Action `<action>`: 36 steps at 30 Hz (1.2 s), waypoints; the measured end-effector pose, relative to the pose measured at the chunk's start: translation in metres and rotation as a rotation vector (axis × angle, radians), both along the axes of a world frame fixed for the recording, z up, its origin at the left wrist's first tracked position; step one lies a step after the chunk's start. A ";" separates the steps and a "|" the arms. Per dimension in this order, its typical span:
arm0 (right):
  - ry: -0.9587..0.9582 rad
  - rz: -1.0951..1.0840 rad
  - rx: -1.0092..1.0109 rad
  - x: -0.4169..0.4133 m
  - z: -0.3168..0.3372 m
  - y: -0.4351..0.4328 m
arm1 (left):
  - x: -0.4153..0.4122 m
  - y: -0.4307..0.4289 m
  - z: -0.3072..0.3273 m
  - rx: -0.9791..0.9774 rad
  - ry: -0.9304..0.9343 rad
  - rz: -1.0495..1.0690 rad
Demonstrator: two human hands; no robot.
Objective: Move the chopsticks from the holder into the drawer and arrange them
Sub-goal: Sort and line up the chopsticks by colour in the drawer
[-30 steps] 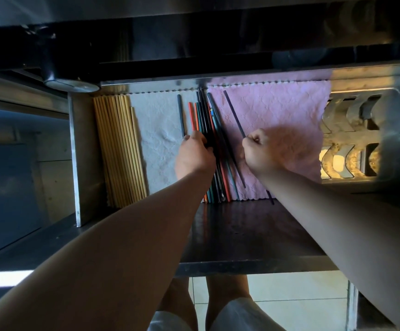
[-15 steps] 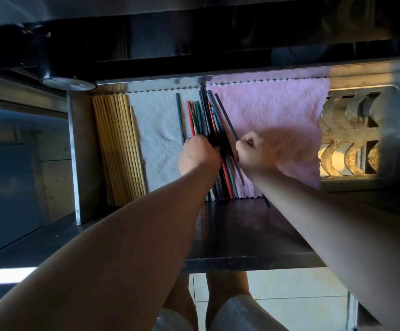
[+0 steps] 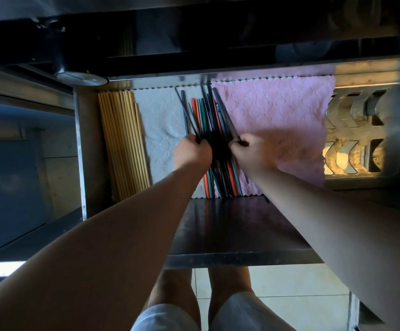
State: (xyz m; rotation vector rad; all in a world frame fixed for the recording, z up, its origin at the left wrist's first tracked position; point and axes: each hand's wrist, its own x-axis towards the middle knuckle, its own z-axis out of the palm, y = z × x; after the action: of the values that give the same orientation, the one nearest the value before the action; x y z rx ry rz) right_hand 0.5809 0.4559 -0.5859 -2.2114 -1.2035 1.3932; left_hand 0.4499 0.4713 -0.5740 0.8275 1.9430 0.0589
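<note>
Head view, left of your left hand (image 3: 191, 154): one bamboo chopstick stack (image 3: 122, 144).
Hands: two; it and your right hand (image 3: 251, 155) each grip coloured chopsticks (image 3: 207, 115) lying between them.
Surface: two cloths, white cloth (image 3: 160, 125) and pink cloth (image 3: 277, 111), lining the drawer (image 3: 82, 151).
Room: tiled floor (image 3: 289, 283).

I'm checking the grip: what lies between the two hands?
The bundle of coloured chopsticks lies between the left hand and the right hand, which both hold it; the head view shows this.
</note>
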 end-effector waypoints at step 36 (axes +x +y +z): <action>-0.327 0.258 0.010 -0.038 -0.028 0.015 | -0.028 -0.008 0.004 0.027 -0.216 0.352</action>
State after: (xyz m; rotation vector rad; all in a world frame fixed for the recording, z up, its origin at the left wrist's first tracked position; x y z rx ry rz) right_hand 0.5431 0.4710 -0.6138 -2.4116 -1.6511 1.1314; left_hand 0.4216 0.4631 -0.5701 0.4664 1.8628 0.3703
